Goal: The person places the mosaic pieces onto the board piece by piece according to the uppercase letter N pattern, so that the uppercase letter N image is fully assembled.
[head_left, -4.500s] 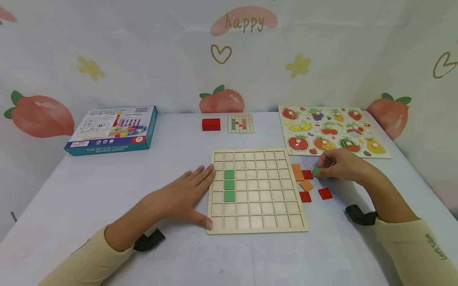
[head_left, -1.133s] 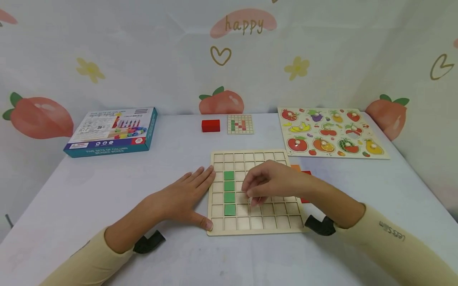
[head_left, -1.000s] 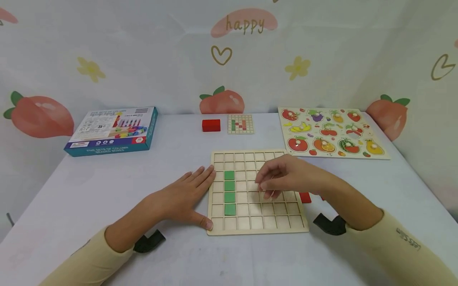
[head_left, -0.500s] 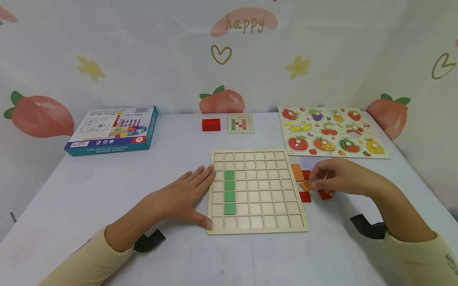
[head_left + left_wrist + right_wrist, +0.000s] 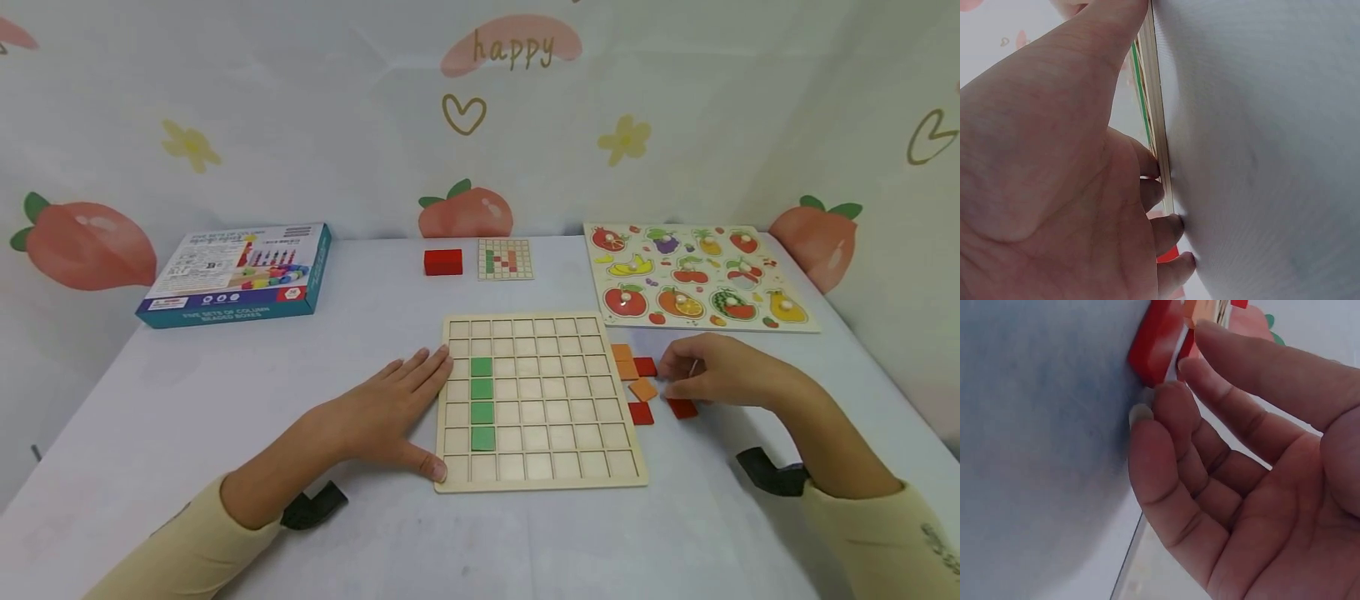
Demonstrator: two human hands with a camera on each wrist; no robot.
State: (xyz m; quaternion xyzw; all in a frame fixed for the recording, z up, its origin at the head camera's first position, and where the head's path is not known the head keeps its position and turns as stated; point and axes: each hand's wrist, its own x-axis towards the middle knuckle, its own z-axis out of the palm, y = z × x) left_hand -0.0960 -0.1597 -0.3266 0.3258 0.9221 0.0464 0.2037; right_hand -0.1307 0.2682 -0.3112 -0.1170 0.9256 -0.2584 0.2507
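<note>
A wooden grid board lies flat in the middle of the head view, with a column of several green tiles near its left side. My left hand is spread on the table, its thumb and fingertips touching the board's left edge. Right of the board, my right hand hovers low over the loose tiles with fingers bent and nothing between them. Closest to it is a red tile, also visible as a red tile beyond the fingertips in the right wrist view. An orange tile lies beside it.
Two more red tiles, one a red tile, and orange tiles lie along the board's right edge. Behind stand a red block, a small pattern card, a fruit puzzle and a blue-sided box.
My right hand held a green tile earlier; another green tile now sits at the column's lower end. The hand has since moved back right to the loose tiles. My left hand stayed put.
</note>
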